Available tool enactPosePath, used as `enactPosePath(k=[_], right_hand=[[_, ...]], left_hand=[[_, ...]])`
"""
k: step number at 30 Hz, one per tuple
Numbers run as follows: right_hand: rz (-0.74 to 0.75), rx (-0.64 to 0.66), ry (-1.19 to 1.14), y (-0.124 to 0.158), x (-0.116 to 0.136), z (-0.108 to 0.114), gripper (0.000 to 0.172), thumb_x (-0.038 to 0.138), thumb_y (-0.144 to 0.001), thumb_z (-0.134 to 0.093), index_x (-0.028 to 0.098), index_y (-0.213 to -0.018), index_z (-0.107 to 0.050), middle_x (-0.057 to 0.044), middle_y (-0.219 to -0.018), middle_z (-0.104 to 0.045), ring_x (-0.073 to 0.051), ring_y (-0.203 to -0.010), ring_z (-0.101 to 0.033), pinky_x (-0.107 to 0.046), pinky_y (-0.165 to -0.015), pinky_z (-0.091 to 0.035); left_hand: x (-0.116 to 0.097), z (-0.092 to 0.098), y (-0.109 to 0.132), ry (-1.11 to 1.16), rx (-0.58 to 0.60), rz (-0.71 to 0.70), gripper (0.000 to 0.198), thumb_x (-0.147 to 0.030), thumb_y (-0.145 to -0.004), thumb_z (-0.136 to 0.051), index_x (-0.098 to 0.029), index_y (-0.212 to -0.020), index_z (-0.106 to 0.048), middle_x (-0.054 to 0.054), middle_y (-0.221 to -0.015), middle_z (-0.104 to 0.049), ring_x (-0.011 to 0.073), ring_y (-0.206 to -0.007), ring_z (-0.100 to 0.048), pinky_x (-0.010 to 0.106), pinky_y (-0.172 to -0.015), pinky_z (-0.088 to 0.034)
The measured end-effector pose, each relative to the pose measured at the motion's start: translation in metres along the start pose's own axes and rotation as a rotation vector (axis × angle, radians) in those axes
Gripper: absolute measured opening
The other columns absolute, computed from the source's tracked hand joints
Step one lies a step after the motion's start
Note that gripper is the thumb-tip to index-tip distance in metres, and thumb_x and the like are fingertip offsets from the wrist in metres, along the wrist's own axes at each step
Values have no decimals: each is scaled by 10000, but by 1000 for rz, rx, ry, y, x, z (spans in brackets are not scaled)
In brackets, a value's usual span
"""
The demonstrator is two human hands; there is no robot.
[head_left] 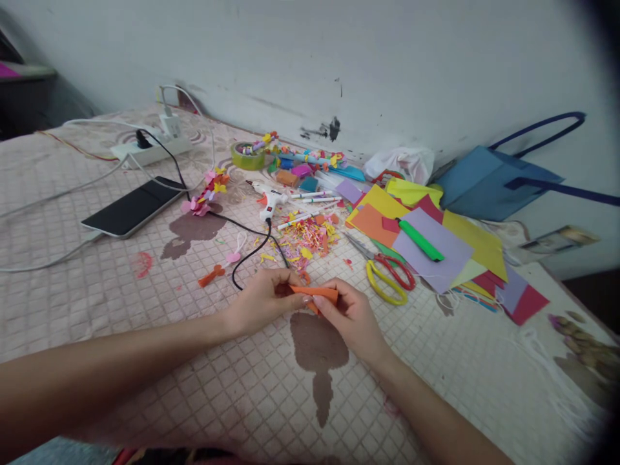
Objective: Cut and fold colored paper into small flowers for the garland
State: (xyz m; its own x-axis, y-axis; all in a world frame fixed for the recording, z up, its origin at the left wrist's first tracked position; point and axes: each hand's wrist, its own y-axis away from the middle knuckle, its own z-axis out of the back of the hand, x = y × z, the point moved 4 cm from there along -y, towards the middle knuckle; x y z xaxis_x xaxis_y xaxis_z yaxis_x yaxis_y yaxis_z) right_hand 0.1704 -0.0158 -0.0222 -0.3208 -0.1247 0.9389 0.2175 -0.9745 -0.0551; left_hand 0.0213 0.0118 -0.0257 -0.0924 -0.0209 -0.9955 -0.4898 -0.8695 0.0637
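Between my two hands is a folded strip of orange paper (317, 294), held just above the tablecloth. My left hand (264, 300) pinches its left end with thumb and fingers. The right end is pinched by my right hand (352, 316), the two thumbs close together on the near side. A small orange paper piece (212, 276) lies on the cloth left of my left hand, near a pink paper piece on a white loop (235, 254). Beyond my hands sits a heap of coloured paper scraps (310, 237). Scissors (387, 270) with yellow and red handles rest right of it.
A white glue gun (269, 201) trails a black cord near my left hand. Coloured paper sheets (431, 245) with a green cutter (420, 240) lie at right. A tablet (133, 208) and power strip (152, 152) are left; tape (248, 157) and a blue bag (494, 184) stand by the wall.
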Motion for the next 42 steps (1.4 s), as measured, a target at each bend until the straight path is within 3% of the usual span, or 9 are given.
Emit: enactPosePath(k=[5, 15, 24, 36, 42], right_hand=[[2, -18, 11, 0, -1, 1, 121, 302, -829, -536, 198, -781, -574, 3, -697, -563, -134, -639, -502, -246, -589, -392], [-14, -37, -8, 0, -3, 1, 128, 319, -824, -553, 204, -772, -577, 4, -692, -572, -137, -641, -510, -247, -578, -394], [-20, -56, -2, 0, -2, 1, 156, 308, -851, -513, 196, -764, -579, 7, -672, -559, -132, -627, -497, -242, -568, -388], [-1, -75, -2, 0, -1, 2, 142, 302, -841, -517, 198, -763, -572, 3, -691, -573, -138, -640, -515, -239, -576, -391], [13, -64, -32, 1, 2, 0, 107, 300, -820, -561, 200, -791, -586, 1, -708, -590, -138, -655, -531, -245, -597, -406]], left_hand=[[1, 0, -1, 84, 8, 22, 126, -225, -720, -662, -115, -748, -606, 2, -679, -622, 87, -602, -555, 180, -542, -413], [7, 0, 0, 80, 0, 46, 198, -308, -771, -614, -112, -741, -606, 19, -668, -632, 97, -599, -567, 203, -564, -438], [10, -5, 2, 260, -16, 90, 139, -259, -785, -603, -123, -769, -582, 10, -712, -645, 97, -646, -593, 226, -641, -472], [8, -1, 3, 93, -44, -24, 162, -284, -792, -583, -123, -784, -595, 21, -730, -637, 119, -668, -581, 234, -625, -461], [4, -2, 5, 53, -53, -4, 160, -271, -775, -604, -111, -771, -611, 28, -720, -629, 117, -661, -571, 219, -596, -440]])
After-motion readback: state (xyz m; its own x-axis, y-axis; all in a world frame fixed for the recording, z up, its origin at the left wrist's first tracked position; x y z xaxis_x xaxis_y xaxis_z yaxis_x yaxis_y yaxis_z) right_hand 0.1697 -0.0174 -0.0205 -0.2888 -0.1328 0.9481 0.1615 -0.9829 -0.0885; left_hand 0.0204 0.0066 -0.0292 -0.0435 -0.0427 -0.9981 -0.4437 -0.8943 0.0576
